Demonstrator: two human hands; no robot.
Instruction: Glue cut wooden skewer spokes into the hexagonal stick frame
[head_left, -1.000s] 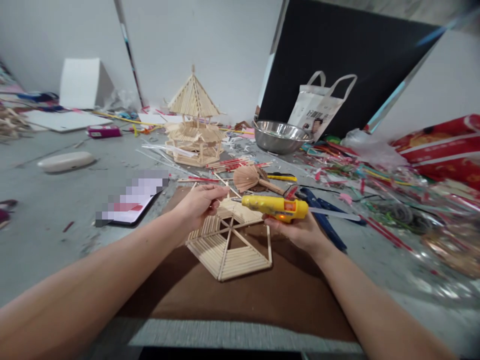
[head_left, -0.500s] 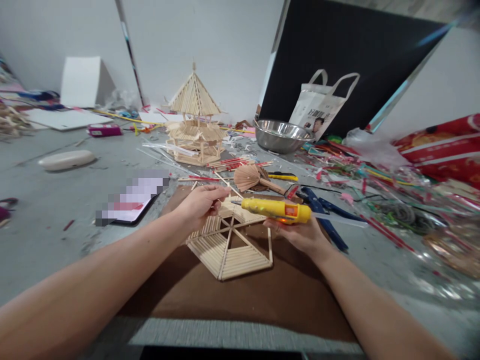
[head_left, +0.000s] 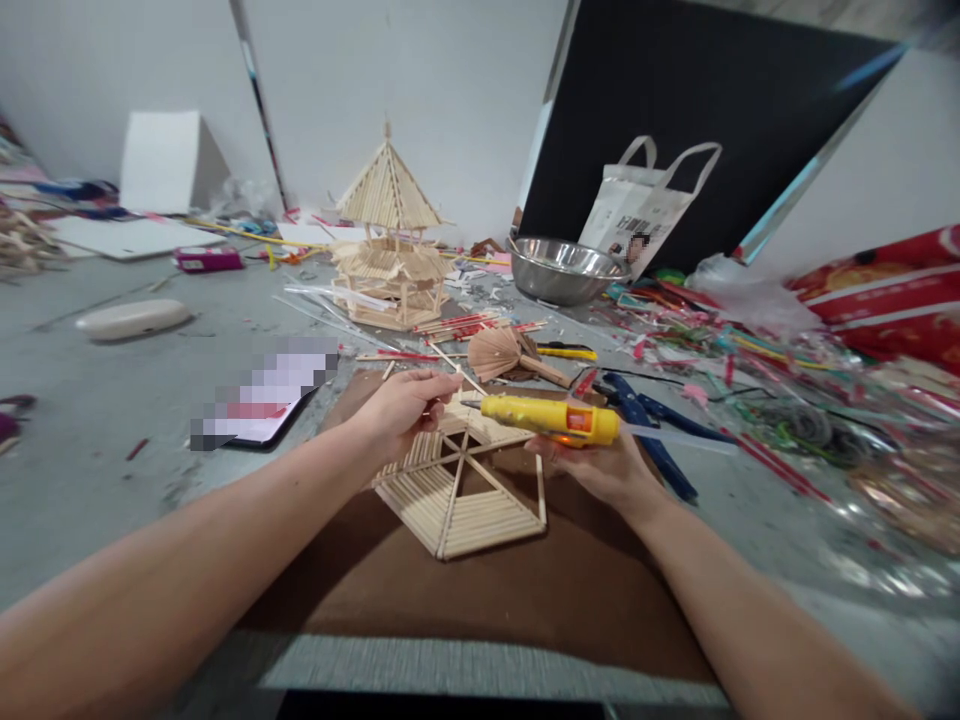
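Note:
My right hand is closed around a yellow hot glue gun, its nozzle pointing left and a clear glue stick poking out the back. Finger and thumb of my left hand pinch a short wooden stick, mostly hidden, right by the nozzle tip. Below both hands lies a flat hexagonal panel built of wooden sticks, with spokes meeting in the middle. Some of its sections are filled with rows of sticks, and one on the right has just an outer stick. It rests on a brown board.
A stick-built pavilion stands behind, near a steel bowl. A phone lies at left. Blue-handled pliers, a yellow cutter and a small brown fan sit beyond my hands. Scraps and wires crowd the right side.
Almost nothing differs. The glue gun has shifted very slightly left, its nozzle still beside the stick in my left hand.

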